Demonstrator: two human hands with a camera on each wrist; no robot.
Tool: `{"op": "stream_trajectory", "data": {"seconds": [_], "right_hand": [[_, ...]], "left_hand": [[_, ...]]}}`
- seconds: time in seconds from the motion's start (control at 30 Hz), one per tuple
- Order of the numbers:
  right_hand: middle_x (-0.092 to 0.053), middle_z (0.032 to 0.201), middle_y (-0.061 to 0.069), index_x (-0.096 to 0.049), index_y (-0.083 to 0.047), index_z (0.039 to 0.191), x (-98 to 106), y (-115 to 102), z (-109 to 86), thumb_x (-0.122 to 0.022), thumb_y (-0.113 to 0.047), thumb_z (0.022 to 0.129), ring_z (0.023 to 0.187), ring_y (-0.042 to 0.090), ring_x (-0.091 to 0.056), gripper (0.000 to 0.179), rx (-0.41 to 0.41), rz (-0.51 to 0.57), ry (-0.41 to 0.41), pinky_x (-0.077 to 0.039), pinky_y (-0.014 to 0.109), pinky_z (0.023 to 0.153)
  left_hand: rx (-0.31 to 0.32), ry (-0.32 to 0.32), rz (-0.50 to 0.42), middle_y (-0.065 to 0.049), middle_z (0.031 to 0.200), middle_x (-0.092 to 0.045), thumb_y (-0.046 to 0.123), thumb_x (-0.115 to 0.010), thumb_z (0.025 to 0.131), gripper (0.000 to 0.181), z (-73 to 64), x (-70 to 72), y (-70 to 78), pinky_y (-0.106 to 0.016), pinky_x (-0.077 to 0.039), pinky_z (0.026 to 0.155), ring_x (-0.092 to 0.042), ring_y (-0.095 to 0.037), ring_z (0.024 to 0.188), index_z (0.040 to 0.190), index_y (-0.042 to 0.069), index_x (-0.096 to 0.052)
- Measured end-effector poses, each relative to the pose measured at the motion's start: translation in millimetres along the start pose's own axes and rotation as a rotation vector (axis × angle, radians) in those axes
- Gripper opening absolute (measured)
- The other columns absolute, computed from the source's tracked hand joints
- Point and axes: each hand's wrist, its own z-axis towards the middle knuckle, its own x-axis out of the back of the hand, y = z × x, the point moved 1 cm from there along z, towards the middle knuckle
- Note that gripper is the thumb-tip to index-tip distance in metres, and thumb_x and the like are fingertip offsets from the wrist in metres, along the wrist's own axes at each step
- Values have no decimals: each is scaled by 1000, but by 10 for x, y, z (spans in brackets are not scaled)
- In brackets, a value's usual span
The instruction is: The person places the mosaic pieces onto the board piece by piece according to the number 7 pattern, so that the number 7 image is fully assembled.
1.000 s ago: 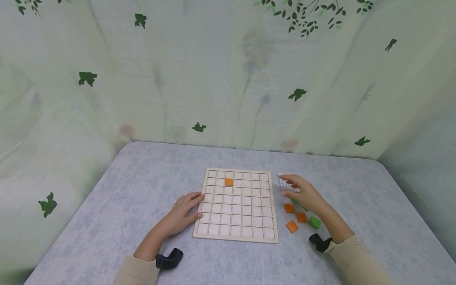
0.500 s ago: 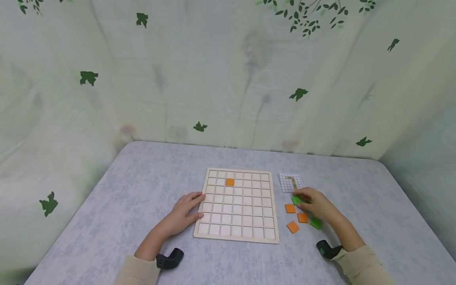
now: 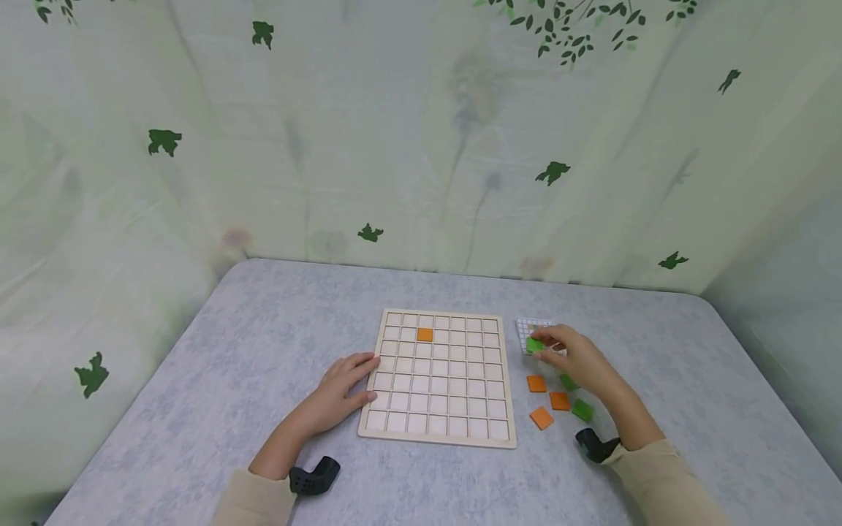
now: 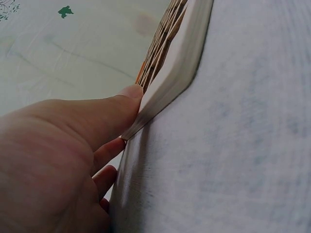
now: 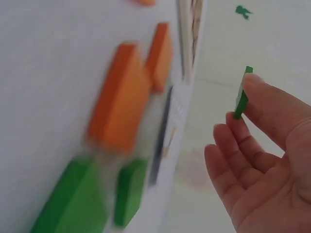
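A wooden grid board (image 3: 437, 443) lies flat on the table, with one orange tile (image 3: 425, 334) in a cell of its upper part. My left hand (image 3: 338, 394) rests at the board's left edge. In the left wrist view the thumb (image 4: 112, 114) touches the board's rim (image 4: 167, 77). Between thumb and fingertips my right hand (image 3: 579, 358) pinches a green tile (image 3: 534, 345), held over a small pattern card (image 3: 524, 326) that it partly covers. The right wrist view shows this green tile (image 5: 243, 92) edge-on, clear of the table.
Right of the board lie loose orange tiles (image 3: 560, 401) and two green tiles (image 3: 582, 410), near the right forearm. A patterned curtain (image 3: 421, 146) hangs behind the table's far edge. Black wrist cameras (image 3: 314, 476) sit on both wrists.
My right hand has come from the card down to the loose tiles, taken a green one, and lifted it back up over the card. The left hand stays at the board's edge.
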Motion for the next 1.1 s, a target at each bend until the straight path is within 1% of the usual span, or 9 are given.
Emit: {"op": "stream_trajectory", "data": {"seconds": [0.07,0.23,0.37,0.47,0.63,0.8,0.93,1.03,1.1], "right_hand": [[-56,108,10,-59,-3,114,-31,-98,90,-64,-13,84,94,25,-53,32,27,18,14,-45,40,80],[-56,105,6,-60,-5,114,-150,-359,340,-64,-19,84,93,22,-52,33,76,91,33,-44,39,81],[-56,106,3,-61,-7,114,-285,-557,530,-64,-24,84,94,20,-52,34,115,138,36,-44,35,81],[-56,107,3,-61,-7,114,-422,-656,660,-63,-23,84,96,19,-52,35,124,170,23,-44,34,81],[-55,109,7,-59,-3,116,-677,-667,806,-63,-15,85,95,20,-52,33,100,202,-5,-45,32,80],[-56,106,6,-60,-3,113,-857,-629,866,-64,-10,84,93,19,-53,30,21,235,-15,-45,30,79],[-55,101,1,-62,-7,110,-944,-615,887,-66,-14,83,89,14,-52,28,-1,179,-33,-45,29,77],[-55,98,0,-63,-9,106,-985,-628,900,-66,-15,82,85,13,-50,25,28,103,-52,-43,29,74],[-54,97,1,-64,-10,104,-1004,-645,910,-66,-14,82,84,14,-48,22,35,83,-59,-42,29,73]], "left_hand": [[-3,0,-5,-16,140,-30,20,-61,87,57,0,0,-2,-50,-5,104,-19,-34,130,137,4,-38],[-9,-3,-2,-16,140,-30,20,-61,87,57,8,-4,-5,-50,-5,104,-19,-34,130,137,4,-38],[-8,-5,2,-16,140,-30,20,-61,87,58,18,-7,-4,-50,-6,104,-19,-33,130,137,4,-38],[-10,-4,-2,-16,140,-30,21,-61,87,57,21,-8,-7,-49,-5,104,-19,-33,130,137,4,-38],[-17,-1,-10,-16,140,-31,21,-61,87,57,23,-10,-7,-49,-5,104,-20,-33,130,136,4,-38],[-16,3,-1,-15,140,-31,21,-61,87,57,19,-5,-7,-49,-5,104,-20,-33,130,136,4,-39],[-7,1,1,-15,140,-31,21,-61,87,57,10,4,-5,-49,-5,104,-20,-33,130,136,5,-39],[-3,-2,-6,-15,140,-31,22,-61,87,57,2,9,-2,-50,-6,103,-19,-33,130,137,5,-38],[1,1,-7,-15,140,-31,22,-61,87,57,-6,12,-1,-52,-9,103,-18,-34,130,137,5,-39]]}}
